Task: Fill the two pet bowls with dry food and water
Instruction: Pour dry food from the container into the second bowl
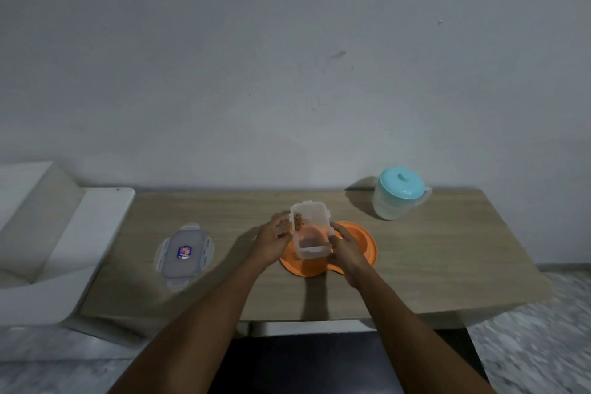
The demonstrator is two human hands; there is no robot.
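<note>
Plain grey wall ahead, and a pale wooden table is standing against it, with a white seat sitting off its left end.

On the table, the orange double pet bowl is lying right in the middle. I'm holding the clear food container just above its left half. My left hand is gripping one side wall, fingers curled round it. My right hand is clasping the opposite wall the same way. The container is tipping away from me, rim end farthest out. A small clump of kibble is gathering against the left wall near that rim.

The snap-lock lid is resting flat on the table, well apart to the left. The water pitcher, teal lid on, is waiting upright at the back right.

So I'm reckoning this is the dry-food pour, the first half of the job. Whether any kibble is lying in the bowl, I can't tell, since the container is hiding that hollow.

Next I'm looking at tilting further, aiming the rim over the left hollow only. A gentle shake should be loosening that clump. After that, the pitcher is calling for a steady pour into the right hollow.
</note>
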